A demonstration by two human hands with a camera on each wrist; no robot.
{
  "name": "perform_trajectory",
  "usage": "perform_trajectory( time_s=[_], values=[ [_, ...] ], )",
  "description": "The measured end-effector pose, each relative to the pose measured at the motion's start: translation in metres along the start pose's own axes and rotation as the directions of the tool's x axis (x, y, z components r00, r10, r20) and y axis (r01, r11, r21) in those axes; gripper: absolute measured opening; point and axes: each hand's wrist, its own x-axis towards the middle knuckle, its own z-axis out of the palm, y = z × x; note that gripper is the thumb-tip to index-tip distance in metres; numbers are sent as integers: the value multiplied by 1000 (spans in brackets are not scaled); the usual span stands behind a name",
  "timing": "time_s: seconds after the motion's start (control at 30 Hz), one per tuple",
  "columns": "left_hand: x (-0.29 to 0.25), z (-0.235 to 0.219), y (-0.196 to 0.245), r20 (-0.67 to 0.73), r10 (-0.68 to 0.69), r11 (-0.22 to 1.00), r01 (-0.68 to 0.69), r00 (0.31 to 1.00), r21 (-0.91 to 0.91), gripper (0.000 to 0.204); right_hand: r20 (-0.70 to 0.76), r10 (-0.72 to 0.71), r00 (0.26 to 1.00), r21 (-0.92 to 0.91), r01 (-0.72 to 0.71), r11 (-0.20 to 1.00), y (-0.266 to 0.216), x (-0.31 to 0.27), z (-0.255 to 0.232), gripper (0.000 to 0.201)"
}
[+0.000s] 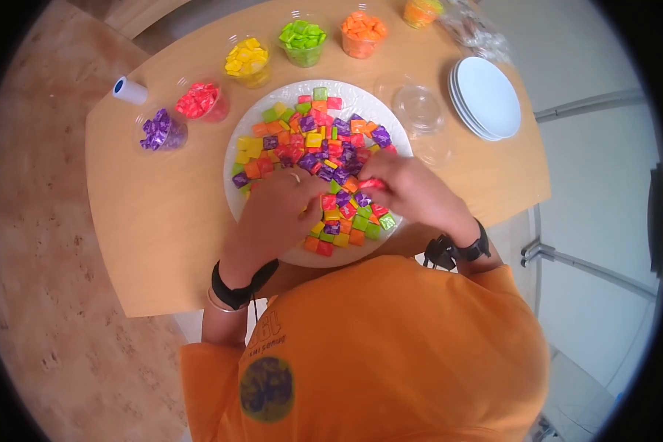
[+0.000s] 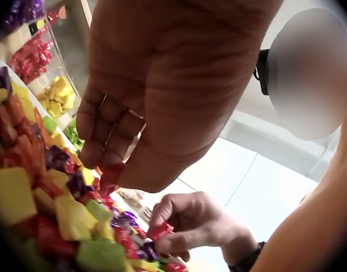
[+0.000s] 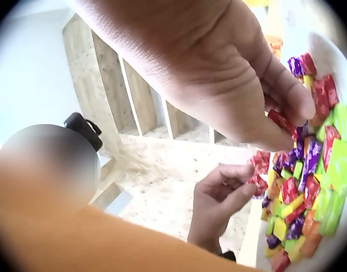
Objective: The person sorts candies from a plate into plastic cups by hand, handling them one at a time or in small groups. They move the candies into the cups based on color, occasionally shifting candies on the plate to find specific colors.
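A large white plate (image 1: 237, 163) carries a heap of small wrapped candies in red, purple, orange, yellow and green. Over its left part, my left hand (image 1: 276, 210) pinches a red candy (image 2: 110, 174) between thumb and fingertips. My right hand (image 1: 412, 188), at the plate's right side, holds another red candy (image 1: 372, 183) between thumb and forefinger, close over the heap. In the right wrist view this red candy (image 3: 281, 122) is partly hidden by the fingers.
Clear cups of sorted candies stand behind the plate: purple (image 1: 162, 132), red (image 1: 201, 102), yellow (image 1: 247, 60), green (image 1: 303, 40) and orange (image 1: 362, 33). At right are empty clear cups (image 1: 418, 109), stacked white plates (image 1: 488, 97) and a plastic bag (image 1: 473, 29). A white cylinder (image 1: 130, 90) stands at left.
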Motion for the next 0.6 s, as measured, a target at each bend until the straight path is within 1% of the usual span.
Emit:
perform_trajectory(
  time_s=[0.03,0.07,0.1,0.17,0.2,0.23,0.3,0.33,0.37,0.43,0.57,0.6],
  values=[
    [0,3,5,63,27,998,-23,998,-62,14,-84,-31,996,89,38,995,4,-2,-7,14],
    [0,9,6,66,32,997,-28,997,-70,14,-60,87,994,137,-78,988,3,-6,-18,15],
    [0,16,4,92,49,998,-44,995,-51,14,-61,93,994,133,-84,988,6,-12,-21,15],
    [0,22,1,118,68,997,-64,991,-31,15,-77,242,967,118,-232,966,12,-23,-28,19],
    [1,23,0,141,102,995,-101,985,-15,16,-15,248,969,56,-247,967,13,-28,-30,23],
    [1,24,-1,167,136,990,-138,977,-1,17,-18,254,967,57,-253,966,13,-30,-27,23],
    [0,28,-3,157,141,990,-141,978,-6,19,-33,93,995,66,-91,994,16,-32,-13,23],
    [0,29,-4,140,139,990,-140,980,-4,20,-79,113,990,95,-105,990,14,-31,-5,29],
    [1,28,-4,139,141,990,-142,980,-1,20,-81,110,991,94,-102,990,12,-30,-2,29],
    [3,28,-3,129,143,990,-143,981,-13,23,-110,85,990,-7,-86,996,10,-26,2,31],
    [4,32,-3,134,128,992,-129,983,1,27,-84,75,994,-59,-80,995,7,-21,7,32],
    [5,34,-2,169,125,991,-132,978,32,29,-45,153,987,-86,-156,984,5,-21,8,36]
  ],
)
